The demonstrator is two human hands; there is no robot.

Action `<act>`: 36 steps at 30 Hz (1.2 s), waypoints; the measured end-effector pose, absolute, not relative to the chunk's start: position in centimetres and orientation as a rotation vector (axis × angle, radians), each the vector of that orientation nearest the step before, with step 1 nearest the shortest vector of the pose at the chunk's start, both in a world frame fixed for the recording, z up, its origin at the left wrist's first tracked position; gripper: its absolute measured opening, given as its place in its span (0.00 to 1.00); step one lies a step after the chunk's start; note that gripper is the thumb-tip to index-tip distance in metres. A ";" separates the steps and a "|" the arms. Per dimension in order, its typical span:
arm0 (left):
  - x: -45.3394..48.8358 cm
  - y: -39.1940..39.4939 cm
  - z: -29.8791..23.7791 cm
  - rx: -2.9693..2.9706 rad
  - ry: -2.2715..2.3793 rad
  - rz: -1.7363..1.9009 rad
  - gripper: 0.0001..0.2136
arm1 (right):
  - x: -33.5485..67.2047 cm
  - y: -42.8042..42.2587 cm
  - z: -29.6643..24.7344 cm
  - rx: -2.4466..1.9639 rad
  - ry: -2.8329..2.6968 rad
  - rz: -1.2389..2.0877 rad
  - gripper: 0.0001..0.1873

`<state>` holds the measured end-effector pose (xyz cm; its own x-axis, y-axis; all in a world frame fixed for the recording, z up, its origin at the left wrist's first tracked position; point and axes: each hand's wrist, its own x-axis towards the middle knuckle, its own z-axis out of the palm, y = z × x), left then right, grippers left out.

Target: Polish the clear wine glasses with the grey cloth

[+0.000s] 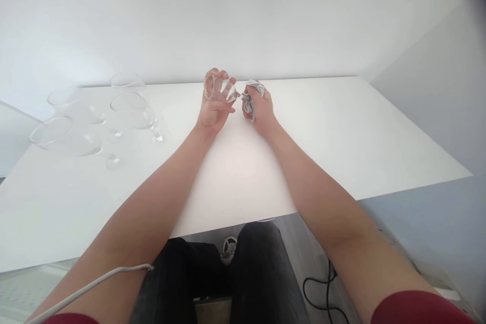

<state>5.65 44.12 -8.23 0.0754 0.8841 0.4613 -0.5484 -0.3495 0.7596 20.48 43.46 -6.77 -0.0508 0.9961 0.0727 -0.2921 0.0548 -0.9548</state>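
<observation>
My left hand has its fingers around the bowl of a clear wine glass. The glass lies tilted on its side, rim to the left and narrow end toward my right hand. In my right hand is a crumpled pale grey-white cloth, bunched at the stem end of the glass. The stem and foot are mostly hidden by the cloth and fingers. Both hands are near the far edge of the white table.
Several clear stemmed glasses stand on the left of the table, among them a front one and one nearer the middle. A white wall rises behind the table. A white cable crosses my left forearm; a black cable lies on the floor.
</observation>
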 end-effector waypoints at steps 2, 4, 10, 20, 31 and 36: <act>5.7 44.1 -8.2 1.167 0.423 1.576 0.31 | 20.5 43.0 -6.4 -0.916 -1.098 1.229 0.19; 5.7 44.1 -8.2 1.158 0.449 1.582 0.30 | 20.5 42.4 -6.0 -0.929 -1.130 1.152 0.17; 5.8 44.1 -8.6 1.133 0.440 1.576 0.28 | 20.4 42.3 -6.0 -0.956 -1.122 1.072 0.15; 5.7 44.0 -8.3 1.220 0.335 1.513 0.28 | 20.7 44.1 -7.1 -0.967 -1.011 1.514 0.23; 6.5 42.9 -7.4 1.166 0.226 1.449 0.22 | 20.5 44.5 -7.4 -1.048 -0.896 1.316 0.20; 6.2 42.6 -7.2 1.046 0.306 1.482 0.19 | 20.5 44.2 -7.3 -1.032 -0.946 1.394 0.18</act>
<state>6.17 42.61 -7.23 0.1433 0.8963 0.4196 -0.6573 -0.2307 0.7174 20.49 44.18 -7.27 -0.0139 0.9972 -0.0738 -0.3002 -0.0745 -0.9510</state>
